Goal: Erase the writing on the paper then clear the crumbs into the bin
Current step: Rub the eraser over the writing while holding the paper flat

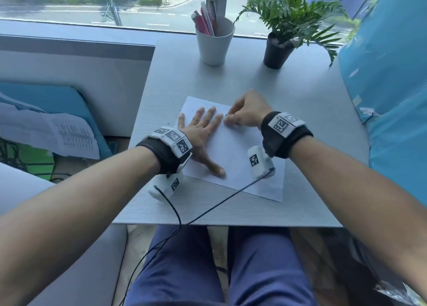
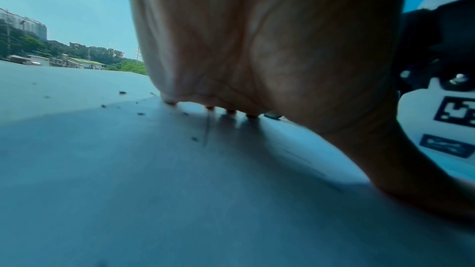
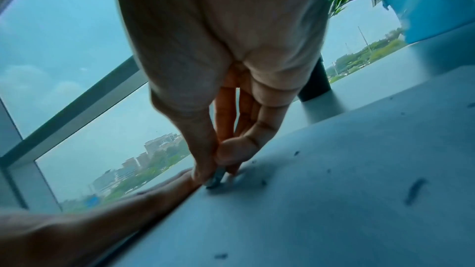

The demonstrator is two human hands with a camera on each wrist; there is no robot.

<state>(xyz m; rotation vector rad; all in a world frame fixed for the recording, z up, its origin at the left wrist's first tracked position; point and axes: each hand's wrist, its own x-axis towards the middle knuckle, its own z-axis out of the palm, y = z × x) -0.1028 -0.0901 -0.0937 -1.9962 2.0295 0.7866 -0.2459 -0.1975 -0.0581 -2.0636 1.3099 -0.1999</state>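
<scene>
A white sheet of paper [image 1: 233, 158] lies askew on the grey table [image 1: 288, 98]. My left hand [image 1: 203, 130] lies flat on its left part, fingers spread and straight, pressing it down. My right hand [image 1: 240, 118] pinches a small grey eraser [image 3: 215, 179] between thumb and fingers, its tip on the paper beside the left forefinger. Dark eraser crumbs [image 2: 123, 92] lie scattered on the paper and the table near its far left corner; more crumbs [image 3: 413, 190] show in the right wrist view. No bin is in view.
A white cup of pens [image 1: 216, 42] and a potted plant [image 1: 278, 49] stand at the table's far edge by the window. Blue padding [image 1: 390, 86] rises on the right. Printed papers [image 1: 69, 134] lie on a seat to the left. Two cables cross the table's near edge.
</scene>
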